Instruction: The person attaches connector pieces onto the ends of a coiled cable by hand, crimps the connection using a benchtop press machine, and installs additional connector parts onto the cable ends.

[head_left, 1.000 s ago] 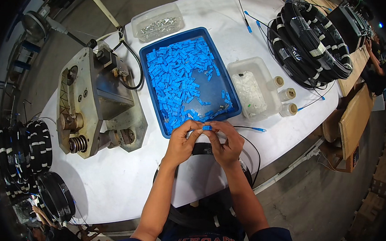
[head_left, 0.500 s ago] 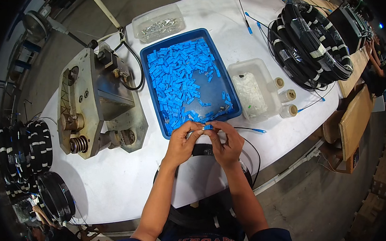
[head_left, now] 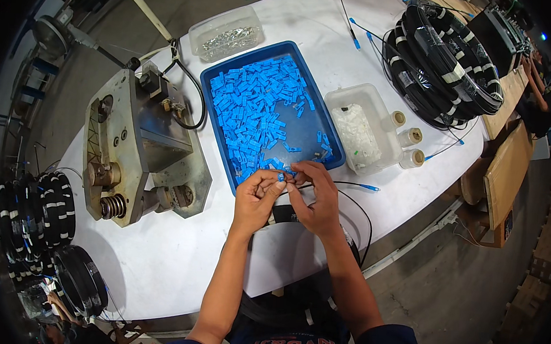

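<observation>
Small blue connector in left grip

The left hand pinches a small blue connector, the right hand close beside; beyond both hands lies a blue tray of blue pieces.

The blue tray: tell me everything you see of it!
The blue tray is a rectangle with rounded corners and raised sides, plastic-looking. It sits slightly turned on the white table. Small blue pieces heap mostly on its left; bare bottom shows right. The left hand and right hand hide some near edge.
</observation>
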`<state>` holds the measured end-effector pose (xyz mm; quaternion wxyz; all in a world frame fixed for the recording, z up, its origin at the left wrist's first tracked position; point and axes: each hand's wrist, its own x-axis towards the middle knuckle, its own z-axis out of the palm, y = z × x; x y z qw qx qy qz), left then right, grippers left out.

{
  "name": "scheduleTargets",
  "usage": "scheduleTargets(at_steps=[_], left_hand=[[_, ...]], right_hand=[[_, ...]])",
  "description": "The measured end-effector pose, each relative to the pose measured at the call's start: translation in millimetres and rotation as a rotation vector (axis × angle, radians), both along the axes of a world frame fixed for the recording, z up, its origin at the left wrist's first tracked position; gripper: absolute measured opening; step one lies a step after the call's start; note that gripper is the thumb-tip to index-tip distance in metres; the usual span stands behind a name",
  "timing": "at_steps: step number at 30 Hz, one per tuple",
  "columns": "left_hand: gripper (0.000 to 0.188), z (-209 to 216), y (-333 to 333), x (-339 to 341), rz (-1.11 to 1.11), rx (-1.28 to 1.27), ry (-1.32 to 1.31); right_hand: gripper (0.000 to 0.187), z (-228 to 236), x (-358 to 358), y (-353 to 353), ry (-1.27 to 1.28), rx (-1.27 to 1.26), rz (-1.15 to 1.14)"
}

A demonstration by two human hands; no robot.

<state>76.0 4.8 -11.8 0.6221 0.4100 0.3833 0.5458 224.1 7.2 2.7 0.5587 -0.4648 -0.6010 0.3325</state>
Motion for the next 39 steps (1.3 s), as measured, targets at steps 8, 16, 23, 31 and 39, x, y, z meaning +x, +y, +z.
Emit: scheduleTargets(at_steps=[8,16,23,31,39], left_hand=[[0.01,-4.2,2.5,-3.5,0.1,0.092,0.102],[0.015,-2.7,5.4,-5.9,0.132,0.124,0.009],[0.011,-2.0,2.9,-3.6,0.12,0.088,0.006],[0.025,7.2,3.5,-1.1,0.029,0.103,0.04],[0.019,5.6,2.1,0.1,0.146,0.135,0.083]], right_hand=[[0.038,-3.6,-2.7,0.9,-0.062,-0.094,0.111],[0.018,-7.4,-1.8,2.8,-0.112,-0.026,0.064],[0.012,-2.7,0.2,3.5,-0.148,-0.032,0.093],[0.014,-6.4,4.3,0.9,-0.084,-0.111,0.169],[0.016,-5.0,5.6,1.6,-0.075,-0.159,0.244]])
